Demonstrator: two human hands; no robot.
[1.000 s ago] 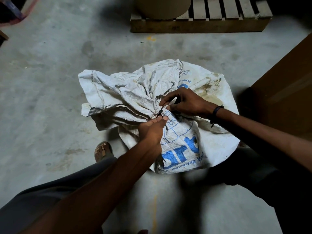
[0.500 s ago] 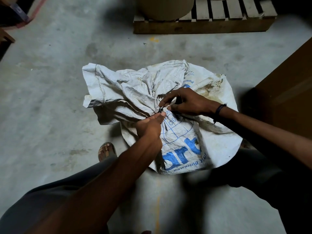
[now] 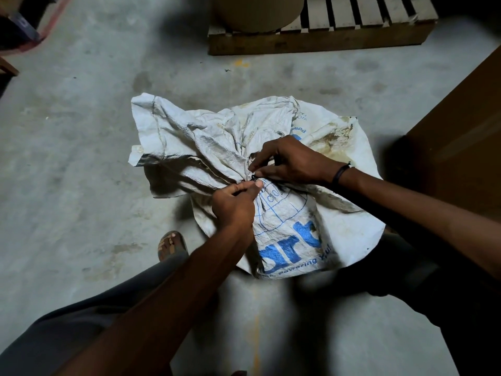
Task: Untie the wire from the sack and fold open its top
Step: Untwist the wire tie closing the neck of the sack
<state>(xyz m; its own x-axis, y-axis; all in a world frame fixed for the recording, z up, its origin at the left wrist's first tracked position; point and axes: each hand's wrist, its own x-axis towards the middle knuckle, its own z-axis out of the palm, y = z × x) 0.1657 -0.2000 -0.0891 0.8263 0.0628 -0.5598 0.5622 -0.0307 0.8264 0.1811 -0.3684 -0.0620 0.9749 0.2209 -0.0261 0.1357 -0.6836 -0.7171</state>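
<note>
From the head camera, a white sack [image 3: 284,226] with blue letters stands on the grey floor [image 3: 81,158], in the middle of the picture. Its top is bunched tight into a neck, and the loose cloth above the neck flops out to the left and far side. A small dark wire [image 3: 254,178] is wrapped around that neck.

The left hand [image 3: 234,206] is closed into a pinch right at the wire, with its thumb and fingers squeezing the bunched cloth just below it. The right hand [image 3: 292,161] comes in from the right, with its fingertips pinched together at the wire too. I cannot tell which hand really has hold of the wire itself. A black band [image 3: 340,170] goes round the right wrist.

A foot in a sandal [image 3: 172,245] stands on the floor near the sack, to the left. Far off is a wooden pallet [image 3: 320,39] with a big round drum [image 3: 257,12] on it. A brown box [image 3: 461,145] is on the right.
</note>
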